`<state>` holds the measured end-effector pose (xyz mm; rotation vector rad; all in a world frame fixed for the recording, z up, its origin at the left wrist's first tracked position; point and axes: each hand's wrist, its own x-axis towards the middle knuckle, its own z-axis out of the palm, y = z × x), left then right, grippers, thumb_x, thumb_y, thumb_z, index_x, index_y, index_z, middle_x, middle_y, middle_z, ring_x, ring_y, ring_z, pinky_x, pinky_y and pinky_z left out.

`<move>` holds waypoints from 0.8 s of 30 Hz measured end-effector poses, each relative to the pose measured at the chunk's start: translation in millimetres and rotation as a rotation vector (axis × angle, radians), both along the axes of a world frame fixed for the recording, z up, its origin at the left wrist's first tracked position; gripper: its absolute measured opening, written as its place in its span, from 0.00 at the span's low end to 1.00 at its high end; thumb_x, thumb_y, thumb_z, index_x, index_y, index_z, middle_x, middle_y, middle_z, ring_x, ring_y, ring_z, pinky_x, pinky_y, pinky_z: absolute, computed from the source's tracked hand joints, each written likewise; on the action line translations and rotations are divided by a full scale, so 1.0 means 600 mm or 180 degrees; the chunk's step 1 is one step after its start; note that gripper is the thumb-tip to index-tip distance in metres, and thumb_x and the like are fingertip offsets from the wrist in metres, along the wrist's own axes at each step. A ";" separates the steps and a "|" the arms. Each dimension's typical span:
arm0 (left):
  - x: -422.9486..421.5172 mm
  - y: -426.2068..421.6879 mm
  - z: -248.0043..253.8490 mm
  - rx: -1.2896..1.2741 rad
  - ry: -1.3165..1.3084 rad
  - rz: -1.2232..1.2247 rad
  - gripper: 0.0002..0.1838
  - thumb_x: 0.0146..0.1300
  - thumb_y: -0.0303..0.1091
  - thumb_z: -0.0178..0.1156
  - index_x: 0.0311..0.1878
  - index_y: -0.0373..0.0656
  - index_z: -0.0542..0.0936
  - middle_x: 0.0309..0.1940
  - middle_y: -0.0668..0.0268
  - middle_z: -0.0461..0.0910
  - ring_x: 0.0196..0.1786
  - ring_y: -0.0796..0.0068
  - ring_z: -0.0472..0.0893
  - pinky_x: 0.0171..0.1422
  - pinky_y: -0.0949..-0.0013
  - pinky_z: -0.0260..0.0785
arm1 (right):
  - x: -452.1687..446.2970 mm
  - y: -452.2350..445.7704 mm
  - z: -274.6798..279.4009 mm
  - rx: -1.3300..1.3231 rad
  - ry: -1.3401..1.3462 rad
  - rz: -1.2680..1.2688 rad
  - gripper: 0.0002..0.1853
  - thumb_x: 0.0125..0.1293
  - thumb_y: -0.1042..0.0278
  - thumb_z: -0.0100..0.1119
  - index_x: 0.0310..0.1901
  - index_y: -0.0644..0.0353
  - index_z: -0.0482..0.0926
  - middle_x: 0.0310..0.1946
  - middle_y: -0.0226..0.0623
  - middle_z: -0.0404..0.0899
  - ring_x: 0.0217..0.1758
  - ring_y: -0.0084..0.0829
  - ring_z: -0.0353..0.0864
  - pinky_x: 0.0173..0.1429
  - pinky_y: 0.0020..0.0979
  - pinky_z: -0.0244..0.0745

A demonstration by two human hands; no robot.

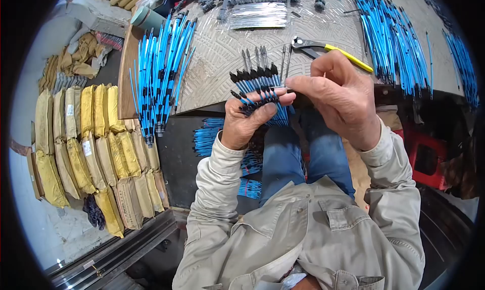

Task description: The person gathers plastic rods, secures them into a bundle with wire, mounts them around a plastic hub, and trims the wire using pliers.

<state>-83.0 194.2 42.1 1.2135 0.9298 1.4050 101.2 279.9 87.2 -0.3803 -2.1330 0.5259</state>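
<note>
My left hand (247, 119) is closed round a row of thin blue rods (260, 81) with black collars and grey metal tips pointing away from me. Pinched together, the thumb and forefinger of my right hand (341, 95) meet at the right edge of this row. What they grip is too small to make out. A slim dark rod (288, 62) stands upright just beyond these fingertips. Past my right hand, end-cutting pliers (348, 58) with yellow handles lie on the table (214, 53).
Blue rods are piled at the table's left edge (161, 73) and right side (396, 42). A packet of silvery wires (259, 15) lies near dark fittings (204, 0). Wrapped yellow and tan packages (93, 153) are stacked left. More blue rod bundles (207, 138) sit below the table.
</note>
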 end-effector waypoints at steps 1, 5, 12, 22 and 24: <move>-0.001 0.000 -0.001 -0.0008 -0.0043 0.0006 0.15 0.62 0.26 0.57 0.51 0.30 0.76 0.42 0.51 0.81 0.48 0.67 0.79 0.56 0.67 0.69 | 0.001 -0.001 -0.001 -0.0006 0.0026 -0.0009 0.16 0.49 0.85 0.62 0.41 0.58 0.82 0.27 0.31 0.65 0.25 0.20 0.65 0.24 0.19 0.60; 0.000 -0.001 -0.001 -0.0088 -0.0143 0.0004 0.14 0.62 0.25 0.55 0.51 0.31 0.76 0.42 0.51 0.81 0.48 0.65 0.79 0.56 0.67 0.68 | 0.003 -0.005 -0.006 -0.0062 0.0210 -0.0132 0.21 0.48 0.84 0.62 0.44 0.53 0.82 0.26 0.30 0.63 0.24 0.20 0.65 0.24 0.19 0.60; 0.004 -0.001 0.002 -0.0011 -0.0144 0.0061 0.14 0.62 0.25 0.55 0.50 0.31 0.76 0.41 0.51 0.81 0.48 0.65 0.79 0.57 0.67 0.68 | -0.002 -0.008 -0.003 -0.0085 0.0176 -0.0181 0.22 0.46 0.83 0.62 0.45 0.50 0.83 0.26 0.29 0.63 0.24 0.19 0.64 0.23 0.19 0.60; -0.004 0.000 -0.006 -0.0138 -0.0061 0.0081 0.12 0.61 0.25 0.54 0.47 0.31 0.78 0.39 0.52 0.81 0.47 0.67 0.80 0.57 0.67 0.67 | -0.015 -0.002 -0.011 -0.0227 0.0260 0.0015 0.21 0.45 0.84 0.63 0.43 0.53 0.83 0.26 0.30 0.64 0.24 0.21 0.67 0.25 0.20 0.64; -0.002 0.000 -0.003 -0.0137 -0.0083 0.0095 0.12 0.61 0.25 0.55 0.47 0.31 0.78 0.39 0.53 0.82 0.46 0.68 0.80 0.57 0.67 0.67 | -0.020 0.003 -0.017 -0.0289 0.0383 0.0165 0.21 0.45 0.85 0.63 0.43 0.54 0.82 0.26 0.31 0.64 0.25 0.22 0.68 0.26 0.20 0.65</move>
